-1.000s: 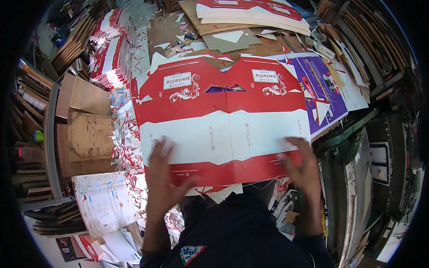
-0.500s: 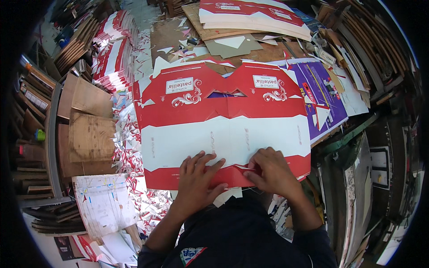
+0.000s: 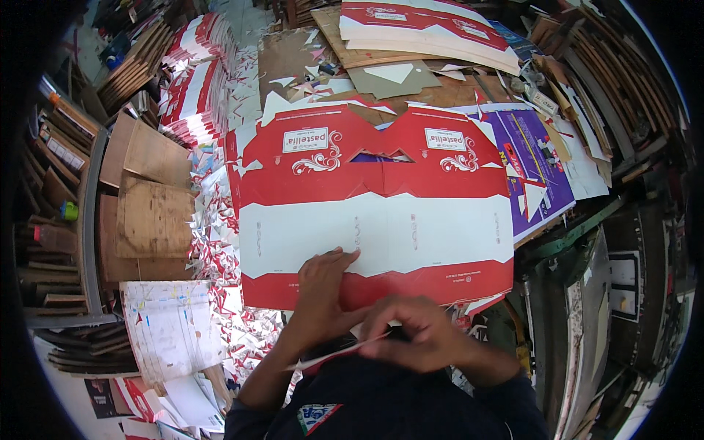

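A red and white die-cut cardboard sheet (image 3: 440, 227) lies flat before me on a stack of similar sheets. My left hand (image 3: 323, 286) rests on its near edge, fingers stretched forward and nothing gripped. Between the thumb and fingers of my right hand (image 3: 411, 334) is a thin cardboard offcut (image 3: 337, 353), white with a red edge. That hand is off the sheet, close to my body, and slightly blurred. The offcut reaches left, passing in front of my left wrist. A notched slot (image 3: 381, 156) in the sheet's far half shows purple beneath.
Cut scraps (image 3: 213, 242) litter the area left of the sheet. More printed sheets (image 3: 433, 33) are piled at the back, and others (image 3: 194, 95) at far left. A purple printed board (image 3: 539, 161) lies to the right. Wooden boards (image 3: 154, 220) stand at left, metal machinery (image 3: 579, 330) at right.
My right hand has come off the sheet's near edge toward my body, carrying a thin offcut. The fingers of my left hand have drawn closer together. The view has shifted slightly.
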`<state>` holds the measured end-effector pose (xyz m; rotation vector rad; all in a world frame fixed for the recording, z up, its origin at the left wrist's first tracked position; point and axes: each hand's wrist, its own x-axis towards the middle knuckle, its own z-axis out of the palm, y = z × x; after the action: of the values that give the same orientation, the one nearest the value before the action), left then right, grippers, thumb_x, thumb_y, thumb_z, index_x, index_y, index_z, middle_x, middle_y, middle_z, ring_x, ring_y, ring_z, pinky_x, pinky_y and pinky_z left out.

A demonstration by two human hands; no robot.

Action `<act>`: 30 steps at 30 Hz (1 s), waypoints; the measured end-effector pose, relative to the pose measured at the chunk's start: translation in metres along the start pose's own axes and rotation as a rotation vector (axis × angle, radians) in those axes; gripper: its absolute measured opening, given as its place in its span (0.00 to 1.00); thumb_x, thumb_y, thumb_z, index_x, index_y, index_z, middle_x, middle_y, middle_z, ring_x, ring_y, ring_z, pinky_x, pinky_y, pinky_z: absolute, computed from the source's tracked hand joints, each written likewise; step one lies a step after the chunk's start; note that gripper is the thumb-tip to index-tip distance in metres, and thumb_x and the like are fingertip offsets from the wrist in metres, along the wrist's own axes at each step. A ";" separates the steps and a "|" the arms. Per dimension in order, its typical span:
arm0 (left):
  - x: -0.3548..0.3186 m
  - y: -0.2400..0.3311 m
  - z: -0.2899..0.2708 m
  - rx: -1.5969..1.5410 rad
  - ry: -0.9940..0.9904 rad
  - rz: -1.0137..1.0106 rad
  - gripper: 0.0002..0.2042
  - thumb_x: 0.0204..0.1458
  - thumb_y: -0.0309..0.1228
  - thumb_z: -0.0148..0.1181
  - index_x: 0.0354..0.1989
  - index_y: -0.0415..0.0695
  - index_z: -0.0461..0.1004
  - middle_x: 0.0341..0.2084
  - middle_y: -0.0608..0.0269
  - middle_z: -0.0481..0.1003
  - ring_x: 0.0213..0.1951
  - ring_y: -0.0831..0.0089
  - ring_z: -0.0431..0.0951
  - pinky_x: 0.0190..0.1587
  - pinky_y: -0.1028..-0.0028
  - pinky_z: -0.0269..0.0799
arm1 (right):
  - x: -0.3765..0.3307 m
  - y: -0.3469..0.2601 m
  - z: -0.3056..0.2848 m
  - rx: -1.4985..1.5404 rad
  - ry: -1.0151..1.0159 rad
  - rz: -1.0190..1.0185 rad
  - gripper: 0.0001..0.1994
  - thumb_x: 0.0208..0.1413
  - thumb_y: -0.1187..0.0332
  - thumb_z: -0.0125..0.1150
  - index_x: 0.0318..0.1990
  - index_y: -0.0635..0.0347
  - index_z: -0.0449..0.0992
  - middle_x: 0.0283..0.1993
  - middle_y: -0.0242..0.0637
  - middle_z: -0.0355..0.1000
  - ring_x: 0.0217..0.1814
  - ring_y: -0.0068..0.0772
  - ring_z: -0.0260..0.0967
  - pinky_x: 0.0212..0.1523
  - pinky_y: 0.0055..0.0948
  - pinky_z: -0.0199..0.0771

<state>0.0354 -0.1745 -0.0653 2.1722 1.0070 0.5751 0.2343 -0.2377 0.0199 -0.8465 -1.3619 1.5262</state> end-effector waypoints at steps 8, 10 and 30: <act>-0.050 0.002 -0.037 -0.829 0.271 -0.150 0.33 0.62 0.55 0.55 0.63 0.37 0.69 0.63 0.46 0.68 0.67 0.54 0.66 0.67 0.55 0.61 | 0.039 0.045 0.030 -0.184 -0.017 -0.002 0.11 0.58 0.72 0.70 0.45 0.63 0.78 0.40 0.40 0.76 0.42 0.33 0.76 0.41 0.30 0.76; -0.058 -0.025 -0.041 -0.698 0.415 -0.264 0.31 0.70 0.53 0.41 0.57 0.33 0.73 0.58 0.48 0.72 0.62 0.60 0.70 0.64 0.60 0.64 | 0.041 0.044 0.030 -0.325 0.014 -0.104 0.11 0.57 0.71 0.70 0.46 0.62 0.78 0.42 0.39 0.75 0.44 0.34 0.75 0.44 0.30 0.76; -0.011 -0.079 -0.083 -0.468 0.261 -0.558 0.35 0.58 0.41 0.67 0.68 0.33 0.61 0.56 0.46 0.74 0.58 0.62 0.74 0.62 0.65 0.67 | -0.073 0.029 -0.168 -1.012 1.020 0.436 0.28 0.59 0.61 0.65 0.60 0.76 0.70 0.55 0.62 0.75 0.57 0.47 0.75 0.55 0.36 0.73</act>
<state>-0.0621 -0.1134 -0.0671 1.3524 1.3861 0.7401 0.4095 -0.2431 -0.0410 -2.2544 -1.0885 0.3398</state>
